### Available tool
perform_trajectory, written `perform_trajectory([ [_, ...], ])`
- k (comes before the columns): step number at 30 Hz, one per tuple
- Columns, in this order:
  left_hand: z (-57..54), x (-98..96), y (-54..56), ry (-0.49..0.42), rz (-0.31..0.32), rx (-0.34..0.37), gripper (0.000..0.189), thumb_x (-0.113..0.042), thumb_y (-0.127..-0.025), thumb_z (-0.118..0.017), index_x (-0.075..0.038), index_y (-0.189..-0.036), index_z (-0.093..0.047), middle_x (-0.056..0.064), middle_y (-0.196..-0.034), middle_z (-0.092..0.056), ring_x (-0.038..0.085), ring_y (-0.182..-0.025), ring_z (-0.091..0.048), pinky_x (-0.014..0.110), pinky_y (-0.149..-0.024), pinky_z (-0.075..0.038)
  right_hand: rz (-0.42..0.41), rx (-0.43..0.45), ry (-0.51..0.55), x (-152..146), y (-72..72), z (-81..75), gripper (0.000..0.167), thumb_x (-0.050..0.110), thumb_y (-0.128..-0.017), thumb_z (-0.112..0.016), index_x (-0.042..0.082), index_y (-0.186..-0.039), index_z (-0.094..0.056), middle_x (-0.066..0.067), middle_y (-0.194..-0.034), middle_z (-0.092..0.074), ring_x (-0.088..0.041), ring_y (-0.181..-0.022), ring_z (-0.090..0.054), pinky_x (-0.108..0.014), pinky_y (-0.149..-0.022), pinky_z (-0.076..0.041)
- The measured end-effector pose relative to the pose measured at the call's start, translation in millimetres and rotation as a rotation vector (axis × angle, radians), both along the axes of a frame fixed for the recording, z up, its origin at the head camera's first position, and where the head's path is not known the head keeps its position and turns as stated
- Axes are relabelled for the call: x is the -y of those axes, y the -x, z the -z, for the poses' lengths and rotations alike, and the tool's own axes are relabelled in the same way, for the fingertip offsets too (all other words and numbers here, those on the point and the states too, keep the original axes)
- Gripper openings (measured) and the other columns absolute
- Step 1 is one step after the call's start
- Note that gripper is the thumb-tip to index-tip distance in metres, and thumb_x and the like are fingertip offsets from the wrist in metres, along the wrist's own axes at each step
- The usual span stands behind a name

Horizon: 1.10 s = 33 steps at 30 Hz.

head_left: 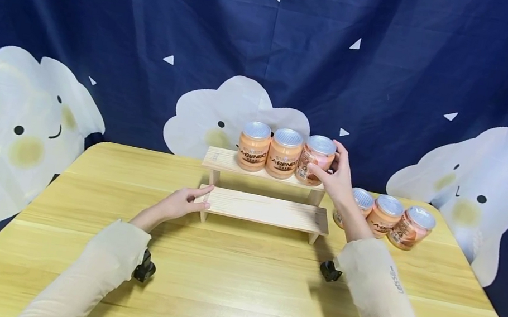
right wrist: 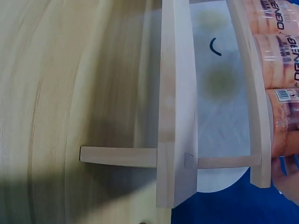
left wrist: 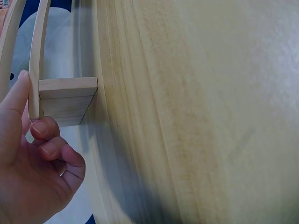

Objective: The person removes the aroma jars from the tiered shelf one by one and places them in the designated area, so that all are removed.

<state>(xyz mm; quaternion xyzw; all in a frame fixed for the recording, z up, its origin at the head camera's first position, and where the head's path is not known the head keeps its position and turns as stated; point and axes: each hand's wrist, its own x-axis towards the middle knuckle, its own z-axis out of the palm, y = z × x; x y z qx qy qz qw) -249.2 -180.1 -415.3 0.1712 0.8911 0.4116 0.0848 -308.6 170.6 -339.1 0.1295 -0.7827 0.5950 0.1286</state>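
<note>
A two-tier wooden shelf [head_left: 265, 210] stands on the table. On its upper tier, an orange can [head_left: 253, 147] with a silver lid and a second like it [head_left: 285, 154] stand upright side by side. My right hand [head_left: 339, 179] grips a third can [head_left: 310, 164] at the right end of that tier, thumb on its front. In the right wrist view this can [right wrist: 284, 123] stands on the tier, and only a little of the hand shows. My left hand [head_left: 181, 203] pinches the left end of the lower tier [left wrist: 35, 88] between thumb and fingers.
Three more orange cans [head_left: 386, 216] with silver lids stand in a row on the wooden table [head_left: 222, 283], right of the shelf and partly behind my right forearm. A dark blue curtain [head_left: 228, 18] with white clouds hangs behind.
</note>
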Motion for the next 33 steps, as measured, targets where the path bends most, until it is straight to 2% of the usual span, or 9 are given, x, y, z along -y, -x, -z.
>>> perform_trajectory([
  [6, -0.9, -1.2, 1.6, -0.002, 0.005, -0.006, 0.057, -0.024, -0.09, -0.058, -0.005, -0.139, -0.036, -0.006, -0.058, -0.028, 0.012, -0.053, -0.025, 0.025, -0.052, -0.026, 0.024, -0.035, -0.016, 0, -27.3, -15.3, 0.073, -0.001, -0.079, -0.065, -0.003, -0.139, -0.024, -0.025, -0.123, -0.043, -0.013, -0.093, -0.043, -0.018, -0.074, -0.038],
  [9, -1.7, -1.4, 1.5, -0.006, 0.013, -0.007, 0.057, -0.024, -0.09, -0.057, -0.004, -0.139, -0.036, -0.005, -0.059, -0.029, 0.012, -0.053, -0.025, 0.025, -0.053, -0.026, 0.046, -0.038, -0.025, -3, -37.4, -17.2, 0.073, -0.001, -0.078, -0.066, -0.004, -0.138, -0.024, -0.025, -0.122, -0.044, -0.012, -0.092, -0.043, -0.019, -0.074, -0.037],
  [12, -1.6, -1.6, 1.9, -0.014, 0.015, -0.001, 0.057, -0.025, -0.09, -0.057, -0.004, -0.139, -0.036, -0.005, -0.058, -0.029, 0.012, -0.053, -0.024, 0.025, -0.053, -0.026, 0.055, -0.046, -0.026, -12, -39.0, -11.5, 0.073, 0.0, -0.079, -0.066, -0.002, -0.139, -0.025, -0.022, -0.122, -0.045, -0.008, -0.092, -0.043, -0.02, -0.075, -0.037],
  [17, 0.4, -0.2, 2.2, -0.024, 0.022, -0.003, 0.058, -0.025, -0.09, -0.057, -0.004, -0.139, -0.036, -0.005, -0.057, -0.027, 0.011, -0.052, -0.023, 0.025, -0.052, -0.025, 0.083, -0.079, -0.05, -29, -37.7, 2.0, 0.074, 0.002, -0.078, -0.068, 0.002, -0.139, -0.026, -0.007, -0.114, -0.047, -0.003, -0.09, -0.044, -0.015, -0.071, -0.039],
  [24, 2.4, 0.9, 2.1, -0.019, 0.017, -0.007, 0.058, -0.025, -0.09, -0.058, -0.004, -0.139, -0.036, -0.005, -0.056, -0.024, 0.011, -0.052, -0.023, 0.025, -0.052, -0.025, 0.112, -0.068, 0.021, -50, -53.3, 5.7, 0.073, -0.004, -0.078, -0.066, 0.001, -0.138, -0.025, 0.006, -0.106, -0.043, -0.004, -0.093, -0.044, -0.012, -0.072, -0.04],
  [27, 3.2, 1.4, 2.1, -0.025, 0.016, -0.001, 0.058, -0.025, -0.09, -0.058, -0.004, -0.139, -0.036, -0.003, -0.06, -0.032, 0.012, -0.052, -0.023, 0.026, -0.053, -0.025, 0.118, -0.034, 0.034, -58, -61.9, 5.7, 0.072, -0.005, -0.079, -0.064, 0.0, -0.138, -0.023, 0.007, -0.108, -0.041, -0.003, -0.094, -0.044, -0.012, -0.076, -0.037],
  [30, 3.7, 1.4, 2.2, -0.024, 0.01, -0.002, 0.058, -0.026, -0.09, -0.058, -0.005, -0.139, -0.036, 0.001, -0.066, -0.04, 0.011, -0.052, -0.023, 0.027, -0.054, -0.026, 0.126, -0.022, 0.006, -68, -68.4, 8.1, 0.073, -0.005, -0.079, -0.064, -0.001, -0.138, -0.022, 0.004, -0.11, -0.04, -0.001, -0.094, -0.044, -0.012, -0.077, -0.036],
  [31, 3.8, 1.6, 2.0, -0.026, 0.007, -0.007, 0.058, -0.026, -0.089, -0.058, -0.005, -0.139, -0.036, 0.003, -0.071, -0.047, 0.011, -0.051, -0.023, 0.027, -0.054, -0.026, 0.129, -0.018, -0.015, -71, -70.5, 9.3, 0.073, -0.004, -0.079, -0.065, -0.001, -0.138, -0.022, 0.002, -0.112, -0.039, -0.001, -0.094, -0.044, -0.011, -0.077, -0.036],
  [33, 3.4, 1.7, 1.8, -0.02, 0.003, -0.007, 0.058, -0.027, -0.089, -0.058, -0.006, -0.139, -0.036, 0.007, -0.069, -0.044, 0.011, -0.052, -0.023, 0.027, -0.054, -0.026, 0.141, -0.012, -0.064, -77, -74.3, 12.6, 0.074, -0.002, -0.079, -0.065, -0.001, -0.138, -0.021, -0.001, -0.114, -0.039, 0.001, -0.093, -0.044, -0.01, -0.076, -0.037],
])
